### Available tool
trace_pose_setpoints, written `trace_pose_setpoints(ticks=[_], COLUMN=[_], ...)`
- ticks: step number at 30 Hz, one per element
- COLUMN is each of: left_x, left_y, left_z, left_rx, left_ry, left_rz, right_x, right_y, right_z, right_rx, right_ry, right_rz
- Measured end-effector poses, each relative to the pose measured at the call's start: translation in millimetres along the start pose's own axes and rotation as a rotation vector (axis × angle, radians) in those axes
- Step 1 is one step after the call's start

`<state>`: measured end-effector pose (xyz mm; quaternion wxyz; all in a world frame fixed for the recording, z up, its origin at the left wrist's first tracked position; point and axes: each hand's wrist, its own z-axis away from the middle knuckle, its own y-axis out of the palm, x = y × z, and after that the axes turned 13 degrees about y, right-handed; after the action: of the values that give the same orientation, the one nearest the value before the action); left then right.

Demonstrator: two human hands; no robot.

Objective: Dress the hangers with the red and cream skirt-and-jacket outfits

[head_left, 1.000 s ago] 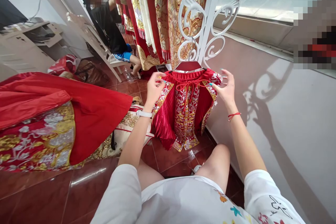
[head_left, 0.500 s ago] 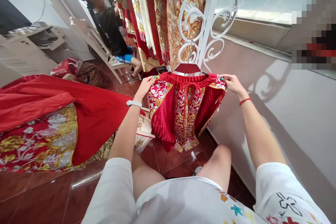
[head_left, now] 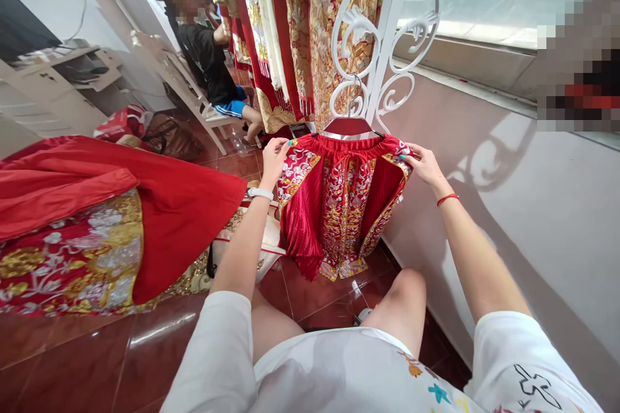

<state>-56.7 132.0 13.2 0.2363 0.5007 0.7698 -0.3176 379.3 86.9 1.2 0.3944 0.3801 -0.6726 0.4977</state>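
A red pleated skirt [head_left: 341, 206] with gold and silver embroidery hangs from a dark red hanger [head_left: 347, 126] on a white scrolled metal stand [head_left: 375, 58]. My left hand [head_left: 276, 158] pinches the left end of the skirt's waistband. At the right end of the waistband, my right hand [head_left: 422, 162] grips the fabric with curled fingers. A red drawstring runs across the waist between my hands. Below them are my knees and white shirt.
A large red embroidered garment [head_left: 97, 226] is spread out at the left over the red tiled floor [head_left: 121, 348]. More embroidered red and gold garments [head_left: 300, 26] hang behind the stand. Another person [head_left: 208, 58] sits on a white chair at the back. A pale wall [head_left: 533, 206] stands close on the right.
From one second ago, my hands moved outward from the middle of the waistband to its two ends and closed on it; the skirt now hangs spread wider.
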Motion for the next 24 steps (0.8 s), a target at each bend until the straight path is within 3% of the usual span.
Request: trace_pose_setpoints(ticks=[3, 7, 8, 10, 12, 13, 15, 16, 18, 20, 22, 24], left_x=[7, 8, 4, -10, -29, -38, -49, -51, -48, -39, -29, -18], left_y=[-4.4, -11.1, -9.4, 1.1, 22.5, 37.1, 71.1, 88.6, 118.6, 135.4, 135.6, 120.6], left_z=[-17, -49, -50, -33, 7, 33, 83, 103, 128, 134, 131, 127], left_rx=[0.082, 0.284, 0.237, -0.030, -0.334, -0.368, -0.233, -0.148, -0.122, -0.076, 0.042, 0.171], left_ry=[-0.009, -0.172, -0.195, -0.148, -0.011, 0.042, -0.005, -0.109, -0.355, -0.526, -0.567, -0.550], left_rz=[0.012, 0.065, 0.022, -0.112, -0.200, -0.180, -0.051, 0.035, 0.148, 0.235, 0.312, 0.355], right_x=[1, 7, 8, 9, 7, 5, -1, -5, -12, -19, -24, -30], right_y=[-6, -18, -19, -14, 3, 16, 49, 66, 97, 118, 126, 121], right_z=[-11, -18, -15, -4, 17, 31, 56, 67, 77, 75, 66, 59], right_rx=[0.076, 0.194, 0.233, 0.252, 0.035, -0.150, -0.499, -0.519, -0.380, -0.201, -0.107, -0.019], right_ry=[0.057, 0.214, 0.241, 0.217, 0.111, 0.053, -0.008, -0.014, 0.032, 0.141, 0.242, 0.253], right_rz=[0.004, -0.032, -0.038, -0.012, 0.033, 0.049, 0.045, 0.045, 0.049, 0.018, -0.040, -0.077])
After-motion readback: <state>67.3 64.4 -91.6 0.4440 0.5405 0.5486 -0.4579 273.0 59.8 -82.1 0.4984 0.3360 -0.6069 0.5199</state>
